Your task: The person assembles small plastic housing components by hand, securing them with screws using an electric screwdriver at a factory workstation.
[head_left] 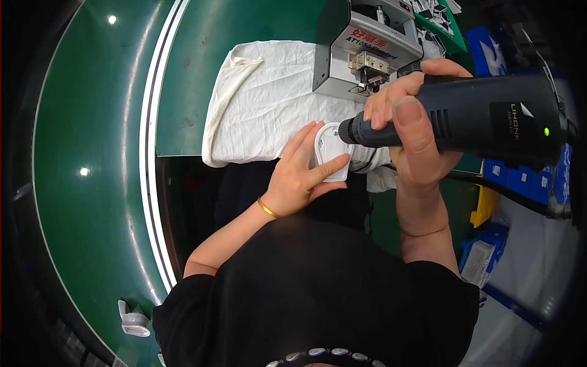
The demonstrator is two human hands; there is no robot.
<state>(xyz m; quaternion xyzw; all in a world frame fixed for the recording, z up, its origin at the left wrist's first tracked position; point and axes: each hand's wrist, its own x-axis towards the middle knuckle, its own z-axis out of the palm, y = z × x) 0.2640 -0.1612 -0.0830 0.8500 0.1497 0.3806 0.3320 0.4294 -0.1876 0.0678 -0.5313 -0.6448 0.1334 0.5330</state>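
While the small white plastic part (331, 153) is pinched in the left hand (298, 177) fingers above the white cloth (269, 98) on the desk (189, 73), the black power screwdriver (483, 119), gripped by the right hand (416, 122), is best kept square to it.

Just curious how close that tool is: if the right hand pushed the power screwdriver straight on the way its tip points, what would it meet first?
The small white plastic part held in the left hand. The right hand aims the dark power screwdriver leftward, and its tip looks already at or on that part, though depth is hard to judge.
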